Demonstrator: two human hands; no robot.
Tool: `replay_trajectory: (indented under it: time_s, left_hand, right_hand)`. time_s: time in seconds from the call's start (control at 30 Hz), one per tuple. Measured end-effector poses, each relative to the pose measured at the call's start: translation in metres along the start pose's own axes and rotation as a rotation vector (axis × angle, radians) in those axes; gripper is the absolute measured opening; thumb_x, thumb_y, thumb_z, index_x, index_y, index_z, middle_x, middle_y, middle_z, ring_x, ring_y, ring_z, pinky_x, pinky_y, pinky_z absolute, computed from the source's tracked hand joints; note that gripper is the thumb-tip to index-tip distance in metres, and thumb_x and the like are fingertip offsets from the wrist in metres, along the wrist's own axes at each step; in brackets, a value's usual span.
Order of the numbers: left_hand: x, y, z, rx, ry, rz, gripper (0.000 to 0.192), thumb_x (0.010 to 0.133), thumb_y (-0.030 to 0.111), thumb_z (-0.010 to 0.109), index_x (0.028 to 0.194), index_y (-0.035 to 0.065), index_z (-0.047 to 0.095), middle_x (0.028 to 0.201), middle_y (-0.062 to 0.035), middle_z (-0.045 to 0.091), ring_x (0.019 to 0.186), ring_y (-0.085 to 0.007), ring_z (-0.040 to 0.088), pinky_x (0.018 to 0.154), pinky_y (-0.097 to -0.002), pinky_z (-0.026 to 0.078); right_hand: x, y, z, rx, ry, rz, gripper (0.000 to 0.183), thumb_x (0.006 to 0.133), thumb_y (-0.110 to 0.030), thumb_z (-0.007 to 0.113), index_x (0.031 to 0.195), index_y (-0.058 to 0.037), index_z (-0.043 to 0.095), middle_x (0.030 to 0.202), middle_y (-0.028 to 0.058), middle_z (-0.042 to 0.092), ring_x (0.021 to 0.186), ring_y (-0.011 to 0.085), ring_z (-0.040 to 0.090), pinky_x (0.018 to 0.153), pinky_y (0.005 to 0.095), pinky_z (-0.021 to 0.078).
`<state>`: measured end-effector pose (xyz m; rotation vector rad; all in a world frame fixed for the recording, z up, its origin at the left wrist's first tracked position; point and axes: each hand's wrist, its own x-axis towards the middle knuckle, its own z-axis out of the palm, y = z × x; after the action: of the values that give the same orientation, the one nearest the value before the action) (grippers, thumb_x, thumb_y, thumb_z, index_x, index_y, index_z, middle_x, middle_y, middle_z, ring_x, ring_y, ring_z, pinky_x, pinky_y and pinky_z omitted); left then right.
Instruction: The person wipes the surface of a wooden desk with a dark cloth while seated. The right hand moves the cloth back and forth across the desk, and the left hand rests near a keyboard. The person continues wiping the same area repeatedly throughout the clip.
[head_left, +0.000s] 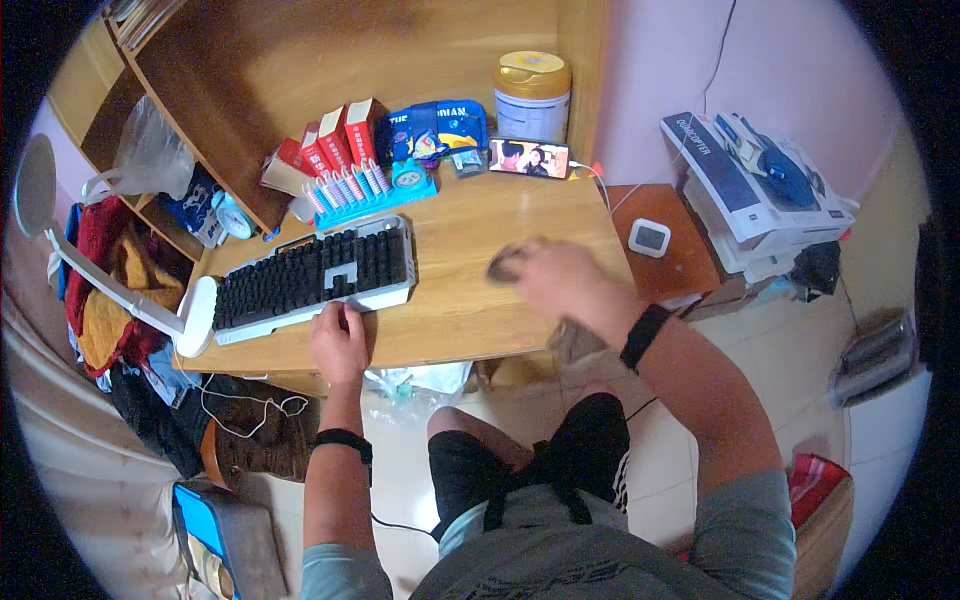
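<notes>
My left hand rests at the front edge of a black and silver keyboard, its fingertips touching the keyboard's frame; whether it grips the frame I cannot tell. Over the right part of the wooden desk is my right hand, blurred, with a dark cloth at its fingers. More of a greyish-brown cloth hangs below that hand at the desk's front edge; whether the two are one piece is unclear. Behind, a smartphone with a lit screen leans on its long side, a white cable plugged in.
Red books, a blue pen rack with a clock, a blue pouch and a gold-lidded can line the desk's back. A white lamp stands left. At right are a small white digital display and a quadcopter box.
</notes>
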<state>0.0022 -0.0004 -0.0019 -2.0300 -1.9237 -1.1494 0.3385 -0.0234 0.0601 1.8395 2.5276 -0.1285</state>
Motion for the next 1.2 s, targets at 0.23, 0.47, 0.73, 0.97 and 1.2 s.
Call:
replay_trajectory:
  time_s: [0.23,0.47,0.73,0.97,1.2]
  left_hand:
    - [-0.001,-0.012,0.013,-0.053,0.021,0.018,0.019,0.093,0.021,0.058,0.09,0.0031,0.064,0.083,-0.0166,0.064,0.081,-0.0358,0.059,0.074,-0.0457,0.048]
    - [0.0,-0.003,0.003,-0.048,0.004,-0.014,0.019,0.094,0.021,0.059,0.09,0.0029,0.064,0.081,-0.0165,0.063,0.08,-0.0349,0.06,0.072,-0.0452,0.048]
    - [0.001,-0.008,0.01,-0.046,0.045,0.031,0.018,0.094,0.02,0.059,0.088,0.0039,0.064,0.08,-0.0159,0.062,0.075,-0.0344,0.06,0.069,-0.0452,0.047]
    - [0.001,-0.006,0.003,-0.03,0.028,0.024,0.018,0.094,0.02,0.059,0.087,0.0036,0.064,0.078,-0.0154,0.062,0.075,-0.0339,0.06,0.069,-0.0453,0.047]
    - [0.002,-0.002,0.003,-0.042,0.01,-0.005,0.018,0.093,0.02,0.059,0.088,0.0036,0.064,0.078,-0.0156,0.062,0.076,-0.0343,0.06,0.069,-0.0455,0.048]
  right_hand:
    - [0.014,-0.012,0.009,-0.074,-0.043,0.011,0.037,0.09,-0.021,0.052,0.124,-0.0159,0.064,0.12,0.0146,0.063,0.108,0.0333,0.065,0.09,0.0451,0.0537]
    - [0.026,0.008,-0.001,0.006,0.058,0.14,0.033,0.092,-0.023,0.051,0.121,-0.0159,0.066,0.126,0.0151,0.061,0.114,0.0355,0.061,0.093,0.0475,0.052]
    - [0.032,-0.021,0.017,-0.08,0.085,-0.035,0.033,0.093,-0.023,0.049,0.121,-0.0136,0.066,0.126,0.0172,0.06,0.115,0.0353,0.061,0.093,0.0469,0.0515]
    - [0.035,0.006,-0.015,0.005,-0.028,0.212,0.043,0.091,-0.025,0.052,0.133,-0.0192,0.06,0.129,0.0171,0.057,0.111,0.0353,0.063,0.09,0.0457,0.0532]
    - [0.018,-0.019,0.006,-0.124,0.04,-0.077,0.046,0.09,-0.027,0.054,0.135,-0.019,0.058,0.126,0.0147,0.058,0.108,0.0354,0.064,0.089,0.0459,0.054]
